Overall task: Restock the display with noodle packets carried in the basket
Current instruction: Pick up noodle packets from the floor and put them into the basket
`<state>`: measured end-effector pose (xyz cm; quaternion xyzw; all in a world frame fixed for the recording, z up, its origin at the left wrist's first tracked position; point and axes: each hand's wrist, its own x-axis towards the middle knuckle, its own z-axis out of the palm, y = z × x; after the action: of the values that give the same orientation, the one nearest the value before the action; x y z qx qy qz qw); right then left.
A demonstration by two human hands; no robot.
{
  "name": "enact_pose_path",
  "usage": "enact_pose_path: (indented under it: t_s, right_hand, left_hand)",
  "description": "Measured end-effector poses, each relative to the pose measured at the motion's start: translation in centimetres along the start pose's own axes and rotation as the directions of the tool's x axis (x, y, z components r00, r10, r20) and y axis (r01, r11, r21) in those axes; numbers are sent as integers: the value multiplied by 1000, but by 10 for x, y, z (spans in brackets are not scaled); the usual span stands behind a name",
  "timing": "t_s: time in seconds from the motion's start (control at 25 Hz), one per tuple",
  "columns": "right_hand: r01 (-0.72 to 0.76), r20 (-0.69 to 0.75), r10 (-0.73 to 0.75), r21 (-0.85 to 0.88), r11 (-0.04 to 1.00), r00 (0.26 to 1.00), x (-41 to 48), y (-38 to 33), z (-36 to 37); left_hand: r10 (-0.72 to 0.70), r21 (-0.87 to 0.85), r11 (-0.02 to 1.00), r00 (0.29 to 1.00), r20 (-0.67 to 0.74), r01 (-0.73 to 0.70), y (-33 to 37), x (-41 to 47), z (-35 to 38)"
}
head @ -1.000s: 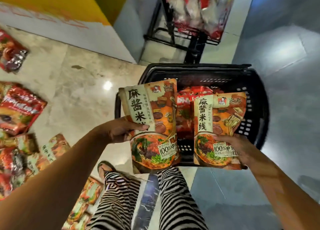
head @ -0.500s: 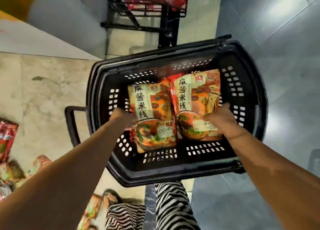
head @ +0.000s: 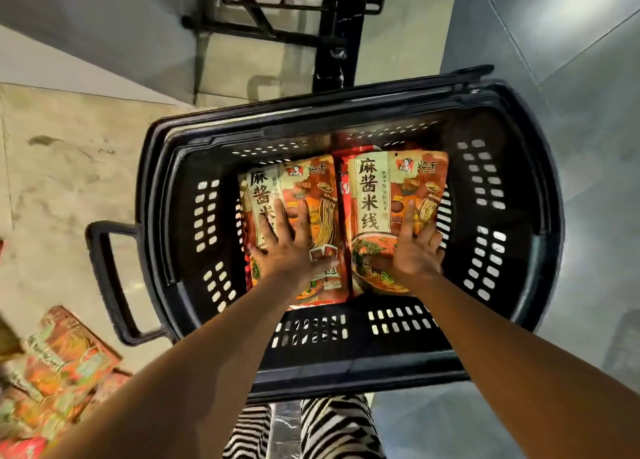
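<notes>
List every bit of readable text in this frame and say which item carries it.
"麻酱米线": large characters down the right packet in the basket.
"麻酱米": the same title on the left packet; the left hand covers the rest.
Brand logo at the top of each packet: too small to read.
Small print on both packets and on the packets on the floor: blurred, unreadable.

Beige marble floor [head: 69, 188] meets grey tiles [head: 571, 60]; black metal rack [head: 332, 43] beyond.
</notes>
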<state>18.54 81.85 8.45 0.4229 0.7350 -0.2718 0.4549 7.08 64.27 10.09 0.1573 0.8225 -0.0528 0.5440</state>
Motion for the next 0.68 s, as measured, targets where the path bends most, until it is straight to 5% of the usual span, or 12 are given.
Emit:
enact_pose_path:
  t_s: [0.36,0.68]
  right_hand:
    - [-44,-142,26,-121,992,989,17,-6,34]
    - [-39,-35,35,-139,990,999,-4,-16,-1]
  left_hand:
    - [-75,68,995,995,-67,79,11,14,26]
    - [51,58,997,997,58,-54,-9,-6,-7]
